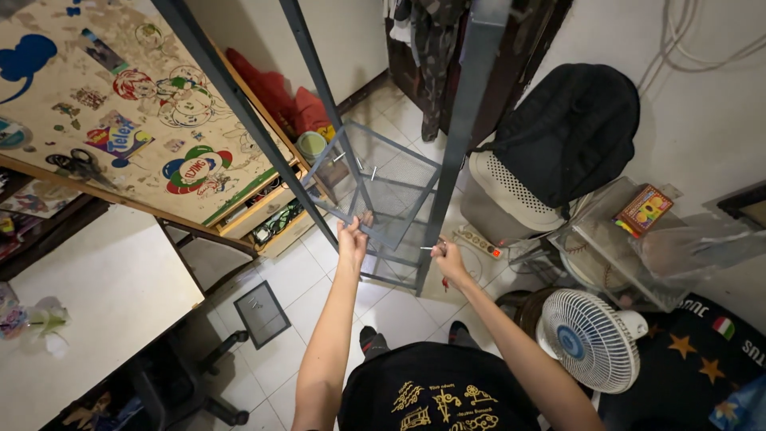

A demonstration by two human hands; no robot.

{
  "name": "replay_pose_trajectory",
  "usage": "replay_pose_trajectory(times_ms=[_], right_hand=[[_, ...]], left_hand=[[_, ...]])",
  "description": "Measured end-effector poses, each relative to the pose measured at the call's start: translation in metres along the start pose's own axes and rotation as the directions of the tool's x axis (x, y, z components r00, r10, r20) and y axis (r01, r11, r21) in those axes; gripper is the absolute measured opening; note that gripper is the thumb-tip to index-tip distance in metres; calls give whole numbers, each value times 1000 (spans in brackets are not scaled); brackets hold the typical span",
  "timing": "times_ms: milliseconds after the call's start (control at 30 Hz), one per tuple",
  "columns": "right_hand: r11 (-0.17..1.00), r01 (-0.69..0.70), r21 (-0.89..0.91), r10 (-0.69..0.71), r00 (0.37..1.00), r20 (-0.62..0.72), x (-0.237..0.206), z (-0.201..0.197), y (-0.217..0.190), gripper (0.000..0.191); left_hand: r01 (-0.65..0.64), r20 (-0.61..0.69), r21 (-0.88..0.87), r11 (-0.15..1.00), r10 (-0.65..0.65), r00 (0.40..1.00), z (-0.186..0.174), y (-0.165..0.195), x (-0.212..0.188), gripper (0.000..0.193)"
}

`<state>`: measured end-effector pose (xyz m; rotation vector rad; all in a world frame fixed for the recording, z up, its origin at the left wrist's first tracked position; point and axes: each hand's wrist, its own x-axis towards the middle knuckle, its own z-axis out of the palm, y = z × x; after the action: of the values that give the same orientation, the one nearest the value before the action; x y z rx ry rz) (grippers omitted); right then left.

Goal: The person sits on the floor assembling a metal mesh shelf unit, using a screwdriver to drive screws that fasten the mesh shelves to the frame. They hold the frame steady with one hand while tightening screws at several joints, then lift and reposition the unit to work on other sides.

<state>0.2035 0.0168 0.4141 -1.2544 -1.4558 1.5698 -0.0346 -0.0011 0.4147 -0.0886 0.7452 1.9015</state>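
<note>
A: Left hand (352, 239) is up and clamped round the front rail of a mesh shelf (383, 179), fingers curled tight over the edge

B: And the right hand (448, 259)?

A: Closed too, pinching something thin and silvery, a screw or small tool, I can't tell which. It sits right against the nearest post (459, 144)

B: Where's the shelf from the hands?

A: Straight ahead and a touch above the left one, tilted, its long side running left to right between the posts. Left hand is on it; right is just beside its near right corner, at the post

B: Count them for me

A: Three grey posts in view, all leaning up towards the camera. Two mesh shelves in the frame, the held one and another lower down. A third mesh panel (261, 313) lies flat on the tiles, well apart to the left. One white fan (586, 339) stands near the right elbow
</note>
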Motion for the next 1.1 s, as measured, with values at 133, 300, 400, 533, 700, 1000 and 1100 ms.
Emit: replay_pose_trajectory(times_ms=[133,300,400,533,700,1000,1100], right_hand=[[966,113,-232,-115,993,5,-6,17,2,18],[986,88,-141,-63,983,172,-19,42,7,23],[998,-3,-66,19,970,242,-26,48,12,38],[985,89,-148,-54,973,224,-32,35,20,39],[998,-43,-56,49,992,120,-37,-11,31,19],[1000,-1,-28,3,998,69,-37,-17,33,7],[996,88,28,-89,995,44,-35,-2,30,5]], left_hand=[[8,-12,43,999,-8,1000,-5,9,1,36],[5,9,57,998,-5,1000,-13,16,-1,37],[10,3,61,998,-11,1000,-16,18,-4,39],[2,13,61,998,-3,1000,-17,18,-7,38],[3,17,75,997,-4,1000,-14,13,-11,38],[-2,7,62,998,2,1000,-12,6,-16,48],[6,-10,38,999,-6,1000,-11,6,-16,53]])
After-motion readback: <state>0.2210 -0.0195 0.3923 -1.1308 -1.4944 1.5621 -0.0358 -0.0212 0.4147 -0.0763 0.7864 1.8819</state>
